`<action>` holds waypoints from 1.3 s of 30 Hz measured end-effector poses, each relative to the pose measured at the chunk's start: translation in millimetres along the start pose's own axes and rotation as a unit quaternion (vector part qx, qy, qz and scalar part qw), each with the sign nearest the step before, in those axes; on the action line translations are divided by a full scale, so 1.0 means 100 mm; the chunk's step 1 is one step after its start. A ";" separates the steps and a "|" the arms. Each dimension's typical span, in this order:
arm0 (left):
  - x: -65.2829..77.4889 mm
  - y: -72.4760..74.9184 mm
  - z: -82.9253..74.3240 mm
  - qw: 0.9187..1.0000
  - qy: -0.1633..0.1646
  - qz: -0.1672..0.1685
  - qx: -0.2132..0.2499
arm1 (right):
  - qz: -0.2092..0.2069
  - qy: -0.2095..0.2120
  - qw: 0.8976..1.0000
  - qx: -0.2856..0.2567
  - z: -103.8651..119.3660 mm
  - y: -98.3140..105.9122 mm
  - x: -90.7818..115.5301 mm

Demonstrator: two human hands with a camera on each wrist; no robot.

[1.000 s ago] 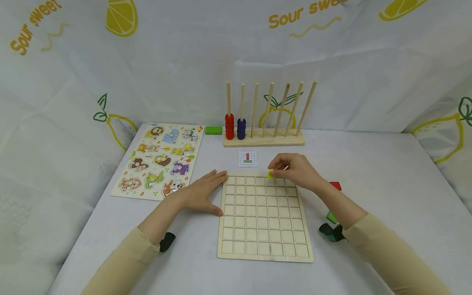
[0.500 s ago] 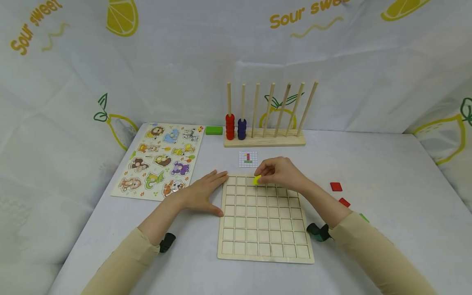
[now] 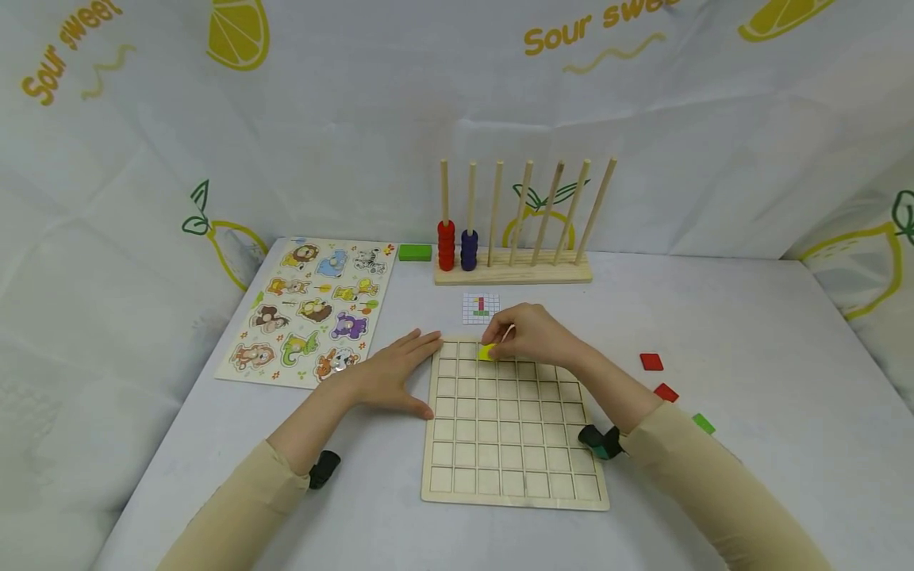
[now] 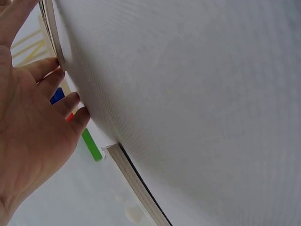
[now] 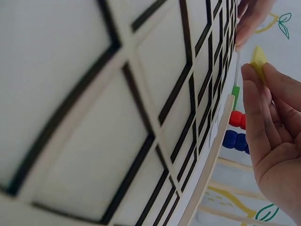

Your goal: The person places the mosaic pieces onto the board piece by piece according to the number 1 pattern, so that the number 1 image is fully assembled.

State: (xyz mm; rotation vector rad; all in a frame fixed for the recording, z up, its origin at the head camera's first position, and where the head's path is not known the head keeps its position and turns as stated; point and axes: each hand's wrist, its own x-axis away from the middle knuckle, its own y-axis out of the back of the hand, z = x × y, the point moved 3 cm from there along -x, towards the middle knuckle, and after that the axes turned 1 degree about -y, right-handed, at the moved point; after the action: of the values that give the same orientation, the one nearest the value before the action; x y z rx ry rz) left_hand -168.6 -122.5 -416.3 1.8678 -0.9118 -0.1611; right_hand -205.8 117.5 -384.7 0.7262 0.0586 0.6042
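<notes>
A yellow square tile is pinched between the thumb and fingers of my right hand, over the top row of a wooden grid board. In the right wrist view the same tile shows tilted at the fingertips. My left hand lies with fingers spread along the board's left edge, the thumb touching its side and the fingertips near the top left corner. Just above the board lies a small pattern card with a coloured figure on a grid.
Two red tiles and a green tile lie to the right. Behind stands a wooden peg rack with red and dark blue beads. An animal puzzle board is at the left, a green block beside it.
My right hand has moved left along the board's top row with the yellow tile. The red and green tiles at the right have come into fuller view. My left hand stays put.
</notes>
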 end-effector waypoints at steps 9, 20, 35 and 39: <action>0.00 0.00 0.01 1.000 -0.003 -0.001 -0.002 | 0.018 0.000 0.999 0.051 0.01 -0.08 -0.08; 0.00 0.00 -0.01 1.000 0.000 0.000 -0.002 | 0.052 -0.023 0.997 0.060 -0.01 -0.11 -0.06; 0.00 0.01 -0.02 1.000 0.003 0.000 0.000 | 0.053 -0.018 0.996 0.070 -0.03 -0.14 -0.06; 0.00 0.01 -0.03 1.000 0.002 -0.001 0.000 | 0.055 -0.017 0.996 0.071 -0.04 -0.14 -0.06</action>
State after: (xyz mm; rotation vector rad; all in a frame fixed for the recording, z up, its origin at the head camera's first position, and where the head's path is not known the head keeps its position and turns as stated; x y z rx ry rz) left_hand -167.6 -121.0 -413.7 1.8688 -0.9061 -0.1583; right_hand -205.0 108.0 -397.3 0.8824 0.0299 0.6977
